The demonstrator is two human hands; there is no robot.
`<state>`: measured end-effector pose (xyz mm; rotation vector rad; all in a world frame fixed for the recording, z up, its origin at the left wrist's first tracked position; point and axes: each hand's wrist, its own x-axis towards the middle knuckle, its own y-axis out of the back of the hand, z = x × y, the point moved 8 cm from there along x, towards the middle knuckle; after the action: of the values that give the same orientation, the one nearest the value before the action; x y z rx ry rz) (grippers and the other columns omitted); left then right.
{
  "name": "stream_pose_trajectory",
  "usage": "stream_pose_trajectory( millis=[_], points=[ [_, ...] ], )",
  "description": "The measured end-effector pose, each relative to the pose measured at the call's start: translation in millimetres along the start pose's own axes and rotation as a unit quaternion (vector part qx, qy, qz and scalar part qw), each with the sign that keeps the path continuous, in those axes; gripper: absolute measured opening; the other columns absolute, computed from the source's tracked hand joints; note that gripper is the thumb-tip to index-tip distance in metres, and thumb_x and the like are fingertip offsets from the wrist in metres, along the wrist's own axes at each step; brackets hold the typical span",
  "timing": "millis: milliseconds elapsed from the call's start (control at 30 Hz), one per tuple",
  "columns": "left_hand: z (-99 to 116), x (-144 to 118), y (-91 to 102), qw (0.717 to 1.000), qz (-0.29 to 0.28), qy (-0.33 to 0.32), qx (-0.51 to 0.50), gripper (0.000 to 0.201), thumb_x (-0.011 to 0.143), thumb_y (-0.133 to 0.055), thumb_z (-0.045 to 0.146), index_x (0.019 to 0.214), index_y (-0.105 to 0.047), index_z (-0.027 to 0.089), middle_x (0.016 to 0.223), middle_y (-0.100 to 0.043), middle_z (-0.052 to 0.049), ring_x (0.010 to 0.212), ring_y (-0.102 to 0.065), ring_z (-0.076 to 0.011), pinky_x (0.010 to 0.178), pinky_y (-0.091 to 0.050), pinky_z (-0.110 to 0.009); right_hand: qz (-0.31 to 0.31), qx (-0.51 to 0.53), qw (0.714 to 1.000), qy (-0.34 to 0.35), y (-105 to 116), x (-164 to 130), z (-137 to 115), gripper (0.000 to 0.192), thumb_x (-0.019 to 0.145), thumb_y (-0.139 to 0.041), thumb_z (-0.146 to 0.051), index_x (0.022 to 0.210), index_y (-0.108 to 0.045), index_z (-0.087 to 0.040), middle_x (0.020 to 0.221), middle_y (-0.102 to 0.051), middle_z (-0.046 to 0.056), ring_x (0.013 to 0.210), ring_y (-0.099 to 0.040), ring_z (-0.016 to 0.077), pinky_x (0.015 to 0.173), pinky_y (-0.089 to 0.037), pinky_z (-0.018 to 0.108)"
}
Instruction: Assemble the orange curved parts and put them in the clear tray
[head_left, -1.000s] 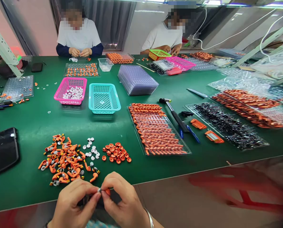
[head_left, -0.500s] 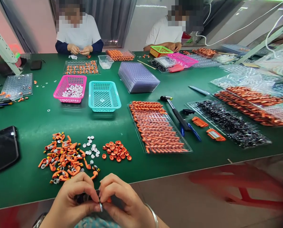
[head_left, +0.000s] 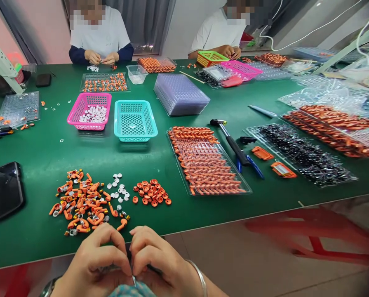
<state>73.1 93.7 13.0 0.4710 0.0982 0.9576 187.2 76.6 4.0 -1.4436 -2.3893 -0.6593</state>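
My left hand (head_left: 105, 258) and my right hand (head_left: 159, 258) meet at the table's front edge, fingers bent and tips pinched together. Between the fingertips shows the thin edge of a small silvery disc (head_left: 134, 281). An orange earbud piece, seen in my right fingertips a moment ago, is hidden now. Just beyond my hands lies a pile of orange earbud stems (head_left: 88, 202) with silver discs and gold-coloured ends. To its right are loose white discs (head_left: 119, 187) and a heap of small orange cups (head_left: 151, 193).
A phone (head_left: 5, 192) lies left. Behind stand a pink basket (head_left: 90, 99) holding white pieces, a turquoise basket (head_left: 135, 136) and stacked clear trays (head_left: 181, 95). A tray of orange parts (head_left: 207, 165), a hammer (head_left: 233, 144) and a tray of black parts (head_left: 302, 152) are right. Two people sit opposite.
My fingertips have moved slightly lower and closer together, covering the orange piece and most of the silvery disc. The camera view has shifted a little. The piles on the table look the same.
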Motion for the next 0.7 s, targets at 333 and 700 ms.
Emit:
stream_pose_trajectory(
  millis=[333,700],
  points=[
    [24.1,-13.1,4.2,0.98,0.101,-0.11,0.129,0.024,0.098,-0.048,0.021,0.084,-0.067,0.024,0.075,-0.056,-0.003,0.07,-0.052,-0.0182,0.066,-0.04,-0.035,0.04,-0.044,0.998,0.025,5.7,-3.0,-7.2,0.008,0.094,-0.047,-0.021,0.092,-0.054,-0.023,0.073,-0.052,0.001,0.072,-0.057,0.0175,0.092,-0.048,0.042],
    [-6.8,-5.3,8.4,0.976,0.021,-0.047,0.214,0.021,0.09,-0.048,0.005,0.086,-0.059,0.022,0.082,-0.064,-0.001,0.076,-0.058,-0.0183,0.074,-0.04,-0.033,0.204,-0.029,0.976,-0.068,29.6,-25.7,24.4,0.016,0.089,-0.049,-0.008,0.094,-0.053,-0.023,0.081,-0.054,0.003,0.084,-0.056,0.0199,0.08,-0.05,0.037]
  ],
)
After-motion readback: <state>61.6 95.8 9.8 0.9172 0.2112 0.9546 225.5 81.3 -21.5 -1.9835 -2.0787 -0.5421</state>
